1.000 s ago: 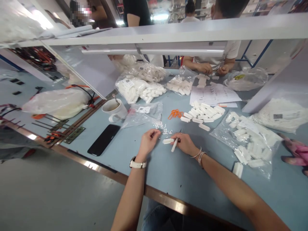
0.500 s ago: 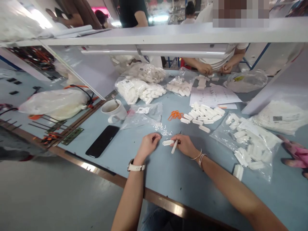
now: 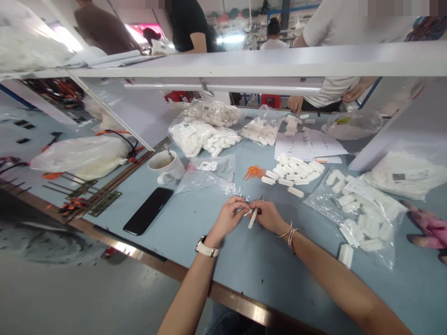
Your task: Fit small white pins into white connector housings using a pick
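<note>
My left hand (image 3: 230, 216), with a white watch on its wrist, is closed in a pinch at a small white plastic piece (image 3: 248, 212), mostly covered by fingers. Closed around a white-handled tool with a thin dark tip (image 3: 253, 218), my right hand (image 3: 268, 216) meets the left at that piece. The tool's exact kind does not show. Tiny white bits (image 3: 230, 189) are scattered just beyond my fingers. Farther off lie orange clips or loops (image 3: 254, 172) and a heap of white plastic pieces (image 3: 295, 168).
A black phone (image 3: 148, 211) and a mug (image 3: 166, 166) holding a spoon are at left. Bags of white pieces (image 3: 366, 214) lie at right, others (image 3: 204, 132) at the back. A shelf (image 3: 223, 65) spans the table; a person's hand (image 3: 295, 104) rests beyond.
My left hand has moved right and now pinches at the white piece by my right hand. The person across has straightened up, their hands now apart. The view has tilted up slightly.
</note>
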`<state>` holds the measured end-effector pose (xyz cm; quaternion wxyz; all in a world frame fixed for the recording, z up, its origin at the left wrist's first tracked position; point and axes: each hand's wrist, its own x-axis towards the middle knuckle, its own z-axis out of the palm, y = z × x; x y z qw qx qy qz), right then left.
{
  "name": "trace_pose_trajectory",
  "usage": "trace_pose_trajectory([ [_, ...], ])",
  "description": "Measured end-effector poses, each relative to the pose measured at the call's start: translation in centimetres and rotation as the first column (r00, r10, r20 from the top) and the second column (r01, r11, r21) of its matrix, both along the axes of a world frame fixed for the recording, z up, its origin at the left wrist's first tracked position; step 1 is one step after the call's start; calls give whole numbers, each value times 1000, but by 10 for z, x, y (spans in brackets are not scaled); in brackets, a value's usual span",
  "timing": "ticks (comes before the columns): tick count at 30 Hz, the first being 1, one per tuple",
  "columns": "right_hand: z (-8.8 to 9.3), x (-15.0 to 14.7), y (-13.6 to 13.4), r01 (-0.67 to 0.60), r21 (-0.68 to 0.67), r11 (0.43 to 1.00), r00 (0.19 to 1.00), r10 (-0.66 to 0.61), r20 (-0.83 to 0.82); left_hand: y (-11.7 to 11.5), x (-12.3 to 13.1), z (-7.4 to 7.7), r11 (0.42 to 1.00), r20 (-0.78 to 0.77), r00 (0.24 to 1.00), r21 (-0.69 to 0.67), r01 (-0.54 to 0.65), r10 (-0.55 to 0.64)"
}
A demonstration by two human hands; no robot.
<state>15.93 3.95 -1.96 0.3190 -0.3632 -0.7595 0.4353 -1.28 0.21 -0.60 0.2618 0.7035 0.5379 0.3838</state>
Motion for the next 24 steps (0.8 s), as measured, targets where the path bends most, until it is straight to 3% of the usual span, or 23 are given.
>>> trace_pose_trajectory([
  [10,-2,0,1,0,47,999,1000,-1,21,-1,7,1,999,-3,999,-32,-43,43],
  [16,-6,-2,1,6,51,999,1000,-6,14,-2,14,1,979,-4,988,-133,-154,155],
  [24,-10,-1,2,26,8,1000,999,-26,31,5,-11,-7,987,0,989,-61,-146,147],
])
